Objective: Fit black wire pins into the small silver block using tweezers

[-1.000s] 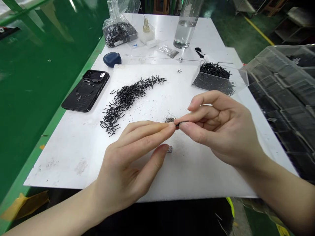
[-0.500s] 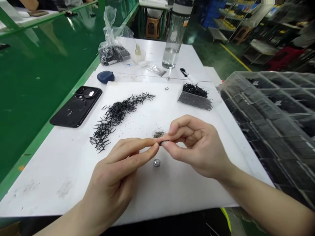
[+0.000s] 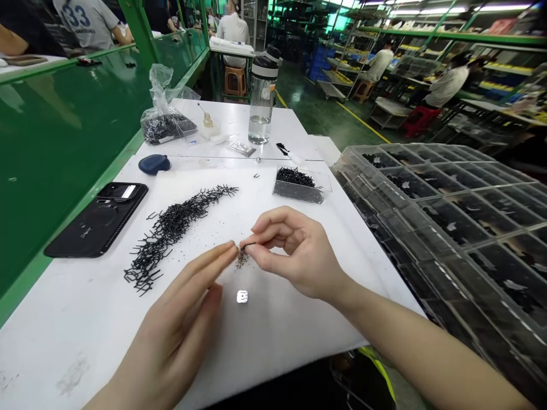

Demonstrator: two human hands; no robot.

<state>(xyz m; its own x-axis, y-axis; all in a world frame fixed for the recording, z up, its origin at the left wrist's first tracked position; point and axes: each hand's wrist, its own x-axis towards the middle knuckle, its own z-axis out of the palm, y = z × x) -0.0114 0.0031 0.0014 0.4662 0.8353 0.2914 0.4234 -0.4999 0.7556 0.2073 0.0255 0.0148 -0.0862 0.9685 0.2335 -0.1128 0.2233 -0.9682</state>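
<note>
Head view: right hand (image 3: pixel 297 256) pinches a short black wire piece (image 3: pixel 248 245) between thumb and index fingertips, the other fingers curled in behind. Left hand (image 3: pixel 177 339) comes in from the lower left, fingers extended and pressed together, thumb lying below them, tips just beside the pinch; whether they hold anything cannot be told. Directly under the pinch lies a small heap of dark grit (image 3: pixel 241 259) on a white sheet (image 3: pixel 273 336), with a small shiny metal part (image 3: pixel 242 296) nearer the person. To the left runs a long tangle of bent black wire pieces (image 3: pixel 171 230). Farther out: a clear box of black pieces (image 3: pixel 301 187), a phone in a black case (image 3: pixel 96 221), a blue pouch (image 3: pixel 154 164), a plastic bag of black pieces (image 3: pixel 164 128), a water bottle (image 3: pixel 262 97). Clear compartment tray (image 3: pixel 427 222) at right.
</note>
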